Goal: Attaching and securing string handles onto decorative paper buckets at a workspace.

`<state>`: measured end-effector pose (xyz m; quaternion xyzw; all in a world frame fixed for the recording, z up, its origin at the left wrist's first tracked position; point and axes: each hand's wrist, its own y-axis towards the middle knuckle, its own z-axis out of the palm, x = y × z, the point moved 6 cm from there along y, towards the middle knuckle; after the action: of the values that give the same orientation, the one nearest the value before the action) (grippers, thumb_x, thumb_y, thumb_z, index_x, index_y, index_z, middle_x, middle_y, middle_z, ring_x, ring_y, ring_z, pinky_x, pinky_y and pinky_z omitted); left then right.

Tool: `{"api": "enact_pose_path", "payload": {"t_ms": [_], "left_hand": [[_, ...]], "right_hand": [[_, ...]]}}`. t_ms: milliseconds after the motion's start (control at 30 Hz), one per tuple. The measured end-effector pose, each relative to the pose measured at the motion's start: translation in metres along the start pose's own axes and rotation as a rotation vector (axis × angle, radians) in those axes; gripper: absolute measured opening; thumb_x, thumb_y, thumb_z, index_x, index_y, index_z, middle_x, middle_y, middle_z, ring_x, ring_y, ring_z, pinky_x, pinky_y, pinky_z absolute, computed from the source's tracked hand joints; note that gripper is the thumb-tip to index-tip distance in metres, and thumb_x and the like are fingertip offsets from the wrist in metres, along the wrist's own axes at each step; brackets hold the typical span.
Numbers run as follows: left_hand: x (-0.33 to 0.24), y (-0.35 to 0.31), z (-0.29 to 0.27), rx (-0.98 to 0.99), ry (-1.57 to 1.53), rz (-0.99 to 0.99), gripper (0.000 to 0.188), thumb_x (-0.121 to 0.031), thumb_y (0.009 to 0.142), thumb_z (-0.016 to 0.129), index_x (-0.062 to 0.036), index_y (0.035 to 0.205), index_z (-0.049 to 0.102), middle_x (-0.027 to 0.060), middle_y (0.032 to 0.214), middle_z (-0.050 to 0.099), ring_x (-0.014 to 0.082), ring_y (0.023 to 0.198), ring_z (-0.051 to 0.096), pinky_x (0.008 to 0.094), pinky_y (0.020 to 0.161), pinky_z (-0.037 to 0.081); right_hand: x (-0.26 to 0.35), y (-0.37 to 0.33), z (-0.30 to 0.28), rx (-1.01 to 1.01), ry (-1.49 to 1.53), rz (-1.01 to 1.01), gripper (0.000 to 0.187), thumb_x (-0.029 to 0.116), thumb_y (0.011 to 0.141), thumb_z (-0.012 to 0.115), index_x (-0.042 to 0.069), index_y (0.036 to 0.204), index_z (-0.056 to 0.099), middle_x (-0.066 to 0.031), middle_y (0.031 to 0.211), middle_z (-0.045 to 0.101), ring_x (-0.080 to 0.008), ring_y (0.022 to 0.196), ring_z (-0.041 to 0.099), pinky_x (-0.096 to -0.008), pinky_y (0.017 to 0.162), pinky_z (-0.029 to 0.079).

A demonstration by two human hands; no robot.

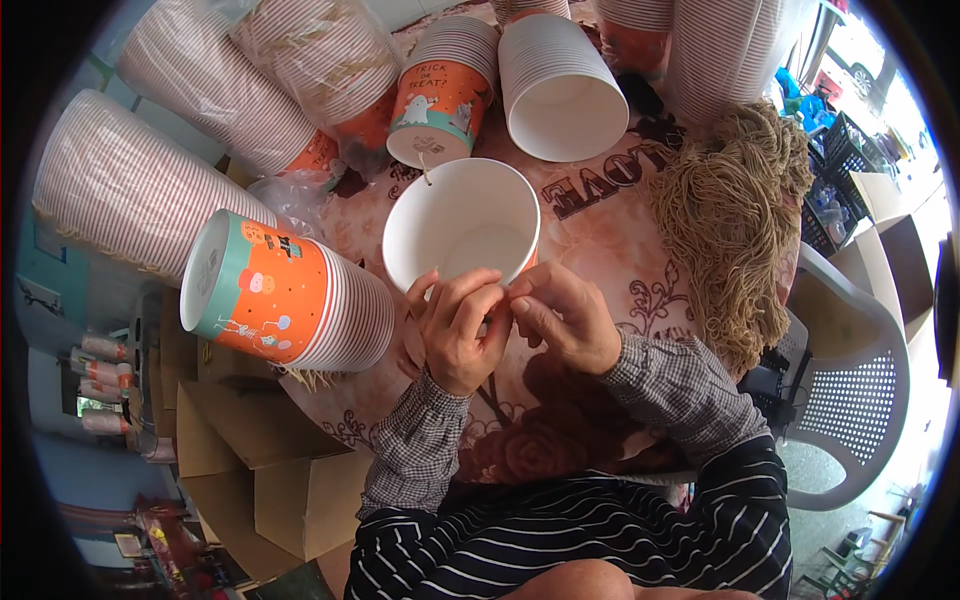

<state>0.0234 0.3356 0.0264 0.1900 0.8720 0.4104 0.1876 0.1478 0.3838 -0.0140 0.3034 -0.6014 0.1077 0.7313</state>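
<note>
White paper cup (pixel 462 225) at frame centre is pinched at its near rim by both hands: left hand (pixel 455 330) fingers (pixel 470 300) curled tight, right hand (pixel 565 320) fingertips closed on rim.

Cup stacks (pixel 290 300) crowd left; twine bundle (pixel 735 215) blocks right.

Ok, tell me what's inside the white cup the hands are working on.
The open paper cup shows only its bare white wall and bottom; nothing lies in it. The left hand and right hand cover its near rim, so whatever they pinch there is hidden.
</note>
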Motion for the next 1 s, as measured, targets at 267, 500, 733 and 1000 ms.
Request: {"api": "enact_pose_path", "payload": {"t_ms": [267, 500, 733, 1000], "left_hand": [[0.002, 0.000, 0.002, -0.042, -0.097, -0.013, 0.026, -0.005, 0.076, 0.072, -0.0103, 0.098, 0.059, 0.0013, 0.089, 0.067, 0.0145, 0.072, 0.063, 0.0348, 0.101, 0.032], [0.001, -0.001, 0.002, -0.046, -0.151, -0.069, 0.026, -0.001, 0.076, 0.069, -0.0094, 0.098, 0.059, 0.0022, 0.088, 0.068, 0.0151, 0.073, 0.063, 0.0363, 0.103, 0.030], [0.002, 0.001, -0.001, -0.018, -0.163, -0.123, 0.022, -0.002, 0.075, 0.071, -0.0115, 0.092, 0.061, 0.0018, 0.088, 0.068, 0.0149, 0.079, 0.064, 0.0366, 0.106, 0.026], [0.009, -0.003, -0.001, 0.052, -0.185, -0.086, 0.021, -0.005, 0.074, 0.074, -0.0122, 0.089, 0.062, -0.0010, 0.089, 0.068, 0.0163, 0.086, 0.063, 0.0383, 0.105, 0.026]], "right_hand": [[0.025, -0.009, 0.004, -0.005, -0.264, -0.355, 0.023, 0.002, 0.086, 0.064, 0.000, 0.106, 0.053, -0.0125, 0.083, 0.066, -0.0237, 0.075, 0.069, -0.0304, 0.064, 0.053], [0.030, -0.010, 0.003, -0.033, -0.319, -0.486, 0.025, -0.003, 0.082, 0.065, -0.001, 0.105, 0.053, -0.0149, 0.090, 0.066, -0.0264, 0.078, 0.069, -0.0317, 0.066, 0.054], [0.033, -0.011, 0.004, -0.012, -0.347, -0.495, 0.026, -0.005, 0.080, 0.065, -0.002, 0.104, 0.053, -0.0145, 0.091, 0.065, -0.0258, 0.078, 0.069, -0.0314, 0.066, 0.054], [0.038, -0.016, 0.000, -0.070, -0.311, -0.527, 0.021, -0.011, 0.079, 0.056, 0.002, 0.095, 0.051, -0.0098, 0.076, 0.064, -0.0198, 0.063, 0.064, -0.0284, 0.056, 0.050]]}}
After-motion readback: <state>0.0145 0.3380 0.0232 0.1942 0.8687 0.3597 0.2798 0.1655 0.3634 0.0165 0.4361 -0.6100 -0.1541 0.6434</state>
